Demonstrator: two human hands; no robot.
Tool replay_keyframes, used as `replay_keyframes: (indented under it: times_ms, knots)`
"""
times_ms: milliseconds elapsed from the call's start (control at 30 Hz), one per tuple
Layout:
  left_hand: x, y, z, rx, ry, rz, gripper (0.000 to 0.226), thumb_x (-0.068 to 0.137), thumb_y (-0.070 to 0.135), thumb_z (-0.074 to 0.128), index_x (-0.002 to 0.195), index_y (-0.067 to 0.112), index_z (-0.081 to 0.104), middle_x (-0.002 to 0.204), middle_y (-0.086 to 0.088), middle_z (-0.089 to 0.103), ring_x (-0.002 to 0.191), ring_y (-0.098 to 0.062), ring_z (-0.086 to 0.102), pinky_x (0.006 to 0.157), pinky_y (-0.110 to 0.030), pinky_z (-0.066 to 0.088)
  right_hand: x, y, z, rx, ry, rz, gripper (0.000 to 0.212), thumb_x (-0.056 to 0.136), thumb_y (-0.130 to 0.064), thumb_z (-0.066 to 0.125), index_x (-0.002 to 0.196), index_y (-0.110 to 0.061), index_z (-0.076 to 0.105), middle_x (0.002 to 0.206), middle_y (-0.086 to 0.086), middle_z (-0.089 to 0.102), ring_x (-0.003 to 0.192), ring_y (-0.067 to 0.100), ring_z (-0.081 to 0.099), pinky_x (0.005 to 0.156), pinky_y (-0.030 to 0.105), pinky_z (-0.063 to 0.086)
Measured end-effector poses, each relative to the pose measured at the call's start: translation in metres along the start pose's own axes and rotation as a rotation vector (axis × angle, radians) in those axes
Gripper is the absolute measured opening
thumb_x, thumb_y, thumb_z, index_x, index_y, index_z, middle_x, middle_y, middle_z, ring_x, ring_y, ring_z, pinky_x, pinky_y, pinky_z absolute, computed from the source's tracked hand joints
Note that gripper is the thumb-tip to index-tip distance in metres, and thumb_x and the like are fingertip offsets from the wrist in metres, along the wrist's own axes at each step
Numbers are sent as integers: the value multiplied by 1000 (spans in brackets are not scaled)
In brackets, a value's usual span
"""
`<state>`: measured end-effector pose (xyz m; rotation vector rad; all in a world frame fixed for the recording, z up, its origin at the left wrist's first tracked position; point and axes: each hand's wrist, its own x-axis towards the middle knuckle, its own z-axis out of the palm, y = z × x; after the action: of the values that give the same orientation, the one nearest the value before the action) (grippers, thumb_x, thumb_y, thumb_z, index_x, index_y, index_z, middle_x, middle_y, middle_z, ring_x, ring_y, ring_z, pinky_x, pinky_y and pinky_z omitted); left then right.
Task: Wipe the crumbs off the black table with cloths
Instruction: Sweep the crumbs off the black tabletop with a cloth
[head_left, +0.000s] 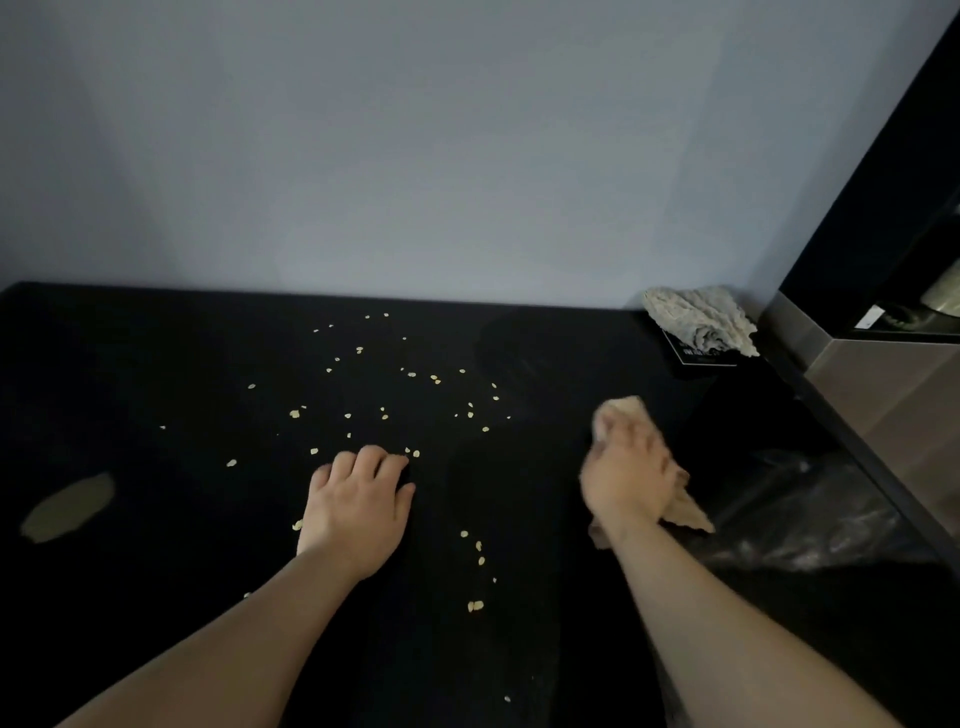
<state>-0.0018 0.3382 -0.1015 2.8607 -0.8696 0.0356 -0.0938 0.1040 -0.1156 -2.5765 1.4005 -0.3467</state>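
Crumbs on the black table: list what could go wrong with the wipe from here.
1. The crumbs lie scattered wide; a sweep of the cloth in the right hand could flick some off the table, missing the plastic bag.
2. The left hand rests among them and may crush or hide some.

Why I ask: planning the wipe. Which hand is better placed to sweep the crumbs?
Right: the right hand grips a crumpled beige cloth beside the pale crumbs; the left hand shows none.
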Motion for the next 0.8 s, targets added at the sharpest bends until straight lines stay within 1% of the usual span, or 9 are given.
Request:
replay_keyframes:
  times_ms: [133,200,300,400,467,567,667,733,800]
  knots:
    - [11,-4,6,-42,-42,-25,57,98,46,26,151,28,15,158,5,13,146,-17,3,118,-43,0,-52,-34,12,128,-97,-771,42,89,-26,45,131,-23,51,134,2,53,125,24,47,100,38,36]
    - [11,-6,8,-23,-62,-66,65,98,51,23,152,25,-2,160,4,-7,145,-17,-17,117,-45,-10,-30,-24,9,155,-127,-926,42,88,-29,44,128,-19,54,131,2,57,124,25,50,98,40,40]
    - [15,-8,6,-76,-63,-238,75,95,59,23,151,19,-8,159,1,-13,144,-18,-20,116,-47,-9,32,2,11,36,75,-442,47,88,-32,35,128,-14,51,131,10,55,121,32,49,96,44,42]
    - [20,-9,9,-56,-110,-301,74,94,61,17,152,19,-4,160,1,-11,146,-19,-16,117,-49,-4,62,-14,7,47,-71,76,50,96,-26,35,144,-14,29,151,11,29,138,29,24,111,44,20]
    - [21,-8,12,-38,-130,-295,72,94,61,13,152,20,-2,160,2,-9,146,-19,-15,117,-49,-3,56,-44,12,38,-65,2,48,94,-25,38,142,-19,34,149,9,33,135,28,29,108,43,25]
    - [22,-8,13,-17,-132,-297,70,95,59,11,152,21,-3,160,2,-9,146,-20,-15,117,-49,-3,11,-84,30,123,-34,-545,42,89,-24,44,131,-26,49,137,3,50,125,25,44,99,38,34]
    - [23,-8,13,-5,-137,-290,69,95,58,10,152,20,-4,160,2,-10,146,-20,-15,117,-49,-3,-20,-86,21,203,-244,-974,42,96,-27,40,138,-25,43,146,-5,41,136,17,32,110,38,24]
    - [23,-8,12,-11,-144,-287,69,96,58,10,151,20,-4,160,2,-9,146,-20,-14,117,-50,-2,5,-67,25,175,-136,-929,41,93,-32,36,131,-25,49,139,-3,49,129,21,43,104,41,34]
    - [23,-8,12,-11,-145,-284,68,96,57,10,151,20,-4,160,2,-8,146,-21,-14,117,-49,-2,41,-44,27,96,13,-542,45,91,-36,32,131,-25,49,134,0,51,123,25,46,97,43,37]
